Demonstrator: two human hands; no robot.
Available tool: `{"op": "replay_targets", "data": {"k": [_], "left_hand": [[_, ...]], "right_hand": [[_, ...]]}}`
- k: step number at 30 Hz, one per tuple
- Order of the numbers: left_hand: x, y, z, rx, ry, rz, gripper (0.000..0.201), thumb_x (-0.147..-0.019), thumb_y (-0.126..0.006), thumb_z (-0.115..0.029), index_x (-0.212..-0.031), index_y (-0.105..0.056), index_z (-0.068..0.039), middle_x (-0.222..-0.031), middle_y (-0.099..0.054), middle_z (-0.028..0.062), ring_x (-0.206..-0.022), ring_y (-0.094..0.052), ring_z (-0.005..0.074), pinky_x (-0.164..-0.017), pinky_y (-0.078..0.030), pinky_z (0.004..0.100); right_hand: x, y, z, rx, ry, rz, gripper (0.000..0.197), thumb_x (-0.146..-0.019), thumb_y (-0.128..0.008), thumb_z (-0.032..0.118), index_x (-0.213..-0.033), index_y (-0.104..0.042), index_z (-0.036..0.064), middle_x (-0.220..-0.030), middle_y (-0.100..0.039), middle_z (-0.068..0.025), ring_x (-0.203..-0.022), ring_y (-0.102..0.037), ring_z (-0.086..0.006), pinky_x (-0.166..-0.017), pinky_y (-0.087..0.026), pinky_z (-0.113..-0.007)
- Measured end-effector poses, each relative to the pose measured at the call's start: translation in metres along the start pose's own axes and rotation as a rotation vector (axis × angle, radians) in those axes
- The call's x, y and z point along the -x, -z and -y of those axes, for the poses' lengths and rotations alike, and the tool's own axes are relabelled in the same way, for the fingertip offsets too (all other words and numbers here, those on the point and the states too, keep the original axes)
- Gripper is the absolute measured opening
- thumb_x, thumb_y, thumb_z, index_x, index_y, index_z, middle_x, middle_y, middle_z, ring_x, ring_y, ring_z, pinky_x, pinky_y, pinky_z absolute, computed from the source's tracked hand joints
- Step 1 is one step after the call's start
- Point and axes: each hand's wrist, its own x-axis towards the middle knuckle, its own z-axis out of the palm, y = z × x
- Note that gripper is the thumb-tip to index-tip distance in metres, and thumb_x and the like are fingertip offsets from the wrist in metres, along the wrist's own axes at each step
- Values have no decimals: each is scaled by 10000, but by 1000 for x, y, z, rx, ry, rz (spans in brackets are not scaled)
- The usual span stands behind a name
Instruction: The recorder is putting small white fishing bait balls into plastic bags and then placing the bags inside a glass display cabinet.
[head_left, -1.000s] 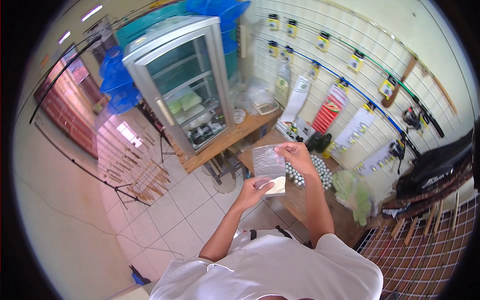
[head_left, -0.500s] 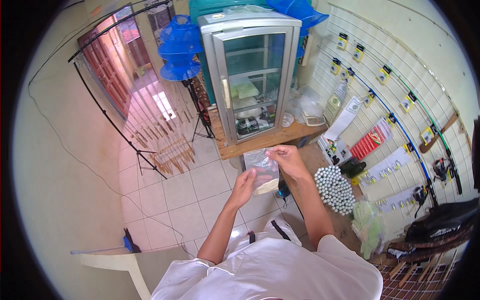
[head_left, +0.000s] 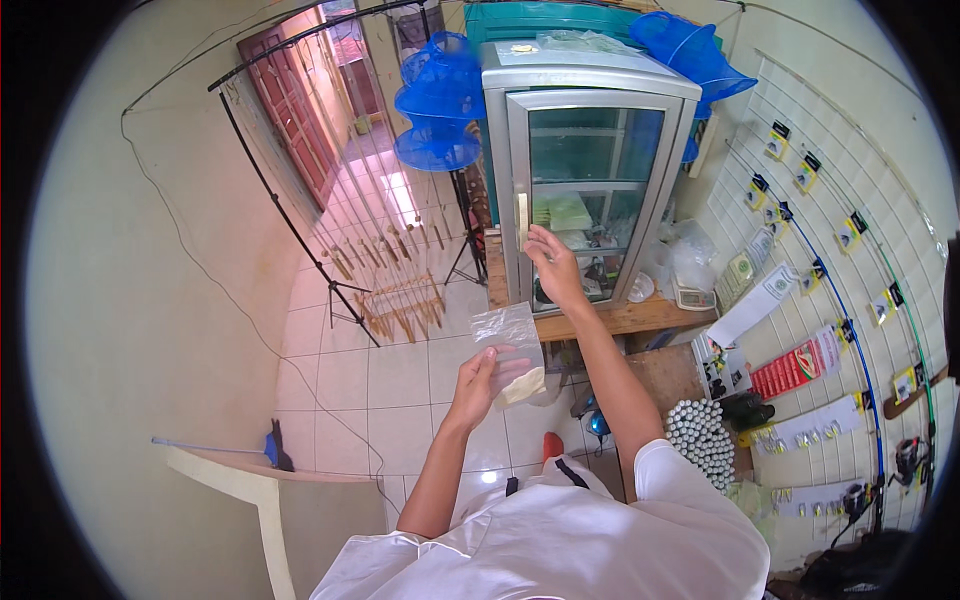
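Note:
My left hand (head_left: 474, 385) is closed on a clear plastic bag (head_left: 506, 325), the thumb pressed on its front. A pale, cream-coloured powder (head_left: 523, 386) lies in the bag's bottom corner, and the bag's upper part hangs flat. Ahead stands a grey metal cabinet (head_left: 592, 97) with a glass door, which looks closed. The fingers of my right hand (head_left: 553, 268) are curled at the lower end of its pale door handle (head_left: 522, 215). Behind the glass are green packets (head_left: 562, 211) and other bagged items.
The cabinet stands on a wooden table (head_left: 640, 318) with a small scale (head_left: 695, 298). Several white-capped tubes (head_left: 700, 440) cluster at right, below a wire wall rack (head_left: 800, 230) of fishing gear. Blue net cages (head_left: 438, 110) hang left of the cabinet. A thin cable (head_left: 240, 300) runs down the left wall.
My right hand has let go of the plastic bag and reached up and forward to the cabinet's handle. The bag stays in my left hand. The view has shifted left.

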Motion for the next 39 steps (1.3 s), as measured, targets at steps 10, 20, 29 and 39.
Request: {"op": "replay_targets", "data": {"k": [10, 20, 29, 39], "left_hand": [[-15, 2, -16, -35, -76, -151, 467, -1075, -344, -345, -1245, -514, 55, -1124, -646, 277, -1082, -646, 318, -959, -509, 390], [-10, 4, -13, 22, -131, -209, 419, -1068, -377, -314, -1209, -514, 57, -1098, -638, 305, -1089, -639, 347, -972, -515, 434], [1, -1, 0, 34, -92, -143, 446, -1072, -356, -339, -1208, -532, 47, -1118, -645, 289, -1067, -650, 319, -947, -519, 396], [1, -24, -3, 12, -50, -89, 444, -1077, -342, -323, -1213, -535, 53, -1120, -654, 264, -1049, -659, 303, -927, -527, 383]], "right_hand": [[-15, -5, -20, 160, 108, -43, 353, -852, -736, 201, -1119, -660, -17, -1015, -683, -106, -899, -645, -176, -785, -511, -314], [68, 51, 23, -26, 7, 104, 249, -851, -757, 117, -1030, -624, 8, -927, -636, -27, -868, -599, -87, -708, -488, -234], [153, 154, 65, -119, -83, -103, 193, -874, -698, -12, -1035, -591, -11, -960, -645, -37, -894, -623, -97, -762, -500, -231], [181, 225, 76, 53, -2, -607, 153, -939, -616, 40, -1068, -534, 32, -979, -599, -25, -928, -595, -112, -744, -501, -244]]}}
